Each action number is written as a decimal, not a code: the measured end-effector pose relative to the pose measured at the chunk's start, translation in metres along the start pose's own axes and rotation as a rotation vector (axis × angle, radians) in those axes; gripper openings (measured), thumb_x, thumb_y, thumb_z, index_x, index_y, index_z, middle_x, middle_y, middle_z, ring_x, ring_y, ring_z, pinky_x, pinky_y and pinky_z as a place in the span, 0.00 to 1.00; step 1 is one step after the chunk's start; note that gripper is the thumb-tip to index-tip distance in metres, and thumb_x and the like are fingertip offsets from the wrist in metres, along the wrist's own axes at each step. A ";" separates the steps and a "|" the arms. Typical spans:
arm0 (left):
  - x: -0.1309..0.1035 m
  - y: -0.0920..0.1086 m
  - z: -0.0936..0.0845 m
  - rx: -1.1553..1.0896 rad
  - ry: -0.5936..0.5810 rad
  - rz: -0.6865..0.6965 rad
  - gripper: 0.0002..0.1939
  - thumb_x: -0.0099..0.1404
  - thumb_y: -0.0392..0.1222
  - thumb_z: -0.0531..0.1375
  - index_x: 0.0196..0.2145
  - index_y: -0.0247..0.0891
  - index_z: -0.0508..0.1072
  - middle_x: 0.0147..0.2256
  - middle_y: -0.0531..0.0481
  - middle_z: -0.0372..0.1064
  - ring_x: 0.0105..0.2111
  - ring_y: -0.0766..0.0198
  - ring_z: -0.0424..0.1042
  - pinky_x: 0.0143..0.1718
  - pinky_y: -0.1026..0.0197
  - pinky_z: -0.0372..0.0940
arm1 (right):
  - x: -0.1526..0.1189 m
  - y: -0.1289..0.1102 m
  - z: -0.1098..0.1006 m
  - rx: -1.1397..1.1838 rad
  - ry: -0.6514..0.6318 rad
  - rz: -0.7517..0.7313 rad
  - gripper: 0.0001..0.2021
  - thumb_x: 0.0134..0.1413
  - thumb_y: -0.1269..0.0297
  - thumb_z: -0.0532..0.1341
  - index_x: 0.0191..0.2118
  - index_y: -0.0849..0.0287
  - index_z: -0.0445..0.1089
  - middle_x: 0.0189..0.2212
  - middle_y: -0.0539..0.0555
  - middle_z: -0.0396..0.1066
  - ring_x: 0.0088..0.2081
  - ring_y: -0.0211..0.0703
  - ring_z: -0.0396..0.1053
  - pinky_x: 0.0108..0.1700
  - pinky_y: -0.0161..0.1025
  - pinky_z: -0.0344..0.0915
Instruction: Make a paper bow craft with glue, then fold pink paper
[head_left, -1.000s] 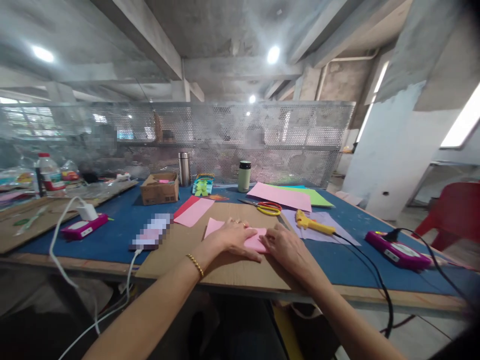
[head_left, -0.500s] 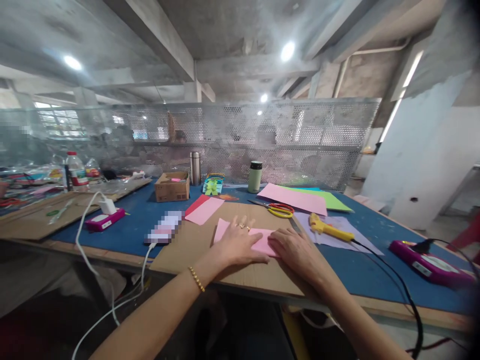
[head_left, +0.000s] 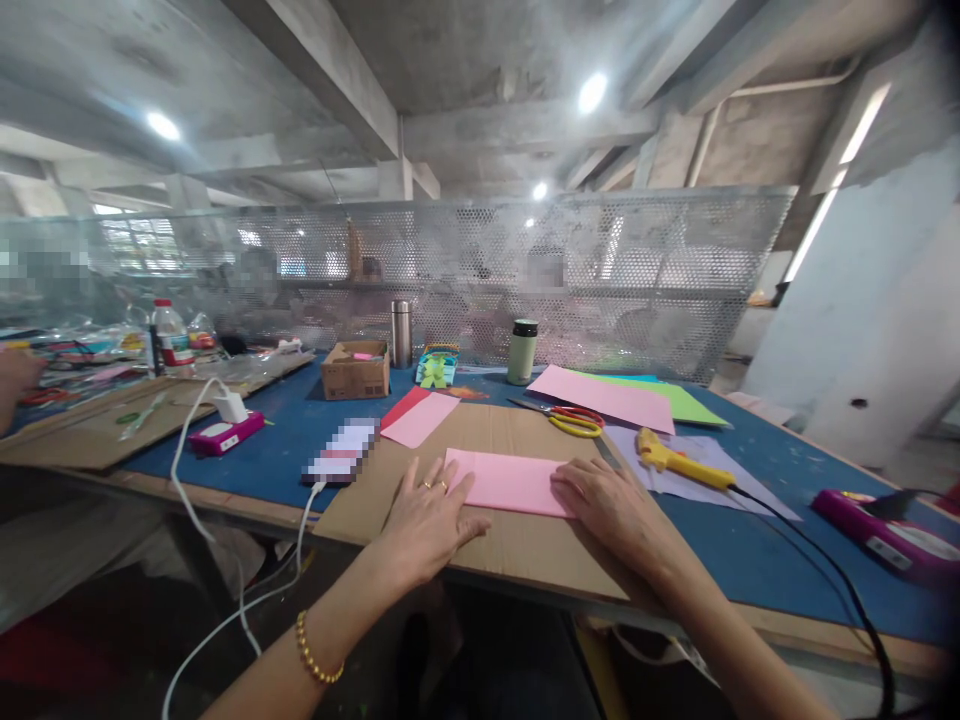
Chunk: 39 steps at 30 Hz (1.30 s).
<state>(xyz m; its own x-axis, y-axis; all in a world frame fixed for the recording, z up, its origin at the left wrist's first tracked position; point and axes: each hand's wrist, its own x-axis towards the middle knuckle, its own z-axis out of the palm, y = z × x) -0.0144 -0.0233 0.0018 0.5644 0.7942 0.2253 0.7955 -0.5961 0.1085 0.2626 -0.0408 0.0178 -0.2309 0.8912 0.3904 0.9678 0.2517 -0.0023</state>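
A folded pink sheet of paper [head_left: 514, 484] lies flat on a brown cardboard sheet [head_left: 517, 550] in front of me. My left hand [head_left: 431, 520] rests at its left end, fingers spread and thumb stretched out, fingertips touching the paper's edge. At the right end, my right hand [head_left: 611, 500] has its fingers bent together and pressed onto the paper; the part under them is hidden. Beyond the paper are scissors [head_left: 576, 421] with red and yellow handles. To the right of my right hand, a yellow glue gun [head_left: 679, 464] lies on a pale purple sheet [head_left: 712, 500].
Pink paper strips [head_left: 421, 418] lie at the left, near a phone [head_left: 341, 452] on a white cable. Behind stand a cardboard box [head_left: 356, 372], a steel flask [head_left: 402, 335] and a green flask [head_left: 523, 355]. A purple power strip [head_left: 885, 535] sits at far right.
My left hand has slid left along the pink paper to its left end, uncovering its middle. My right hand stays on the right end. The view has shifted slightly.
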 end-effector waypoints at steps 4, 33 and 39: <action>0.000 0.001 0.001 -0.016 -0.009 -0.018 0.41 0.70 0.68 0.37 0.68 0.40 0.58 0.69 0.38 0.49 0.70 0.42 0.43 0.67 0.33 0.37 | 0.001 0.002 0.002 0.010 -0.004 -0.012 0.13 0.66 0.64 0.53 0.34 0.55 0.74 0.37 0.55 0.74 0.45 0.47 0.68 0.50 0.44 0.58; 0.027 -0.014 0.015 -0.735 0.305 -0.191 0.24 0.62 0.33 0.59 0.55 0.43 0.72 0.52 0.45 0.68 0.52 0.58 0.72 0.55 0.56 0.68 | -0.001 0.002 0.002 0.019 -0.008 -0.017 0.15 0.68 0.62 0.52 0.34 0.55 0.74 0.37 0.55 0.74 0.41 0.46 0.67 0.46 0.42 0.57; 0.028 -0.019 0.022 -0.574 0.278 -0.205 0.22 0.62 0.31 0.56 0.53 0.38 0.75 0.47 0.44 0.69 0.48 0.58 0.73 0.55 0.54 0.67 | -0.002 -0.002 -0.001 0.016 -0.001 0.005 0.16 0.69 0.63 0.50 0.33 0.55 0.72 0.36 0.54 0.73 0.41 0.46 0.66 0.46 0.42 0.58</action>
<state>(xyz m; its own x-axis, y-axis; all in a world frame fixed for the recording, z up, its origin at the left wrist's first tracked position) -0.0089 0.0134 -0.0152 0.2758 0.8839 0.3778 0.5934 -0.4658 0.6565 0.2612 -0.0433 0.0181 -0.2264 0.8929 0.3891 0.9671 0.2536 -0.0193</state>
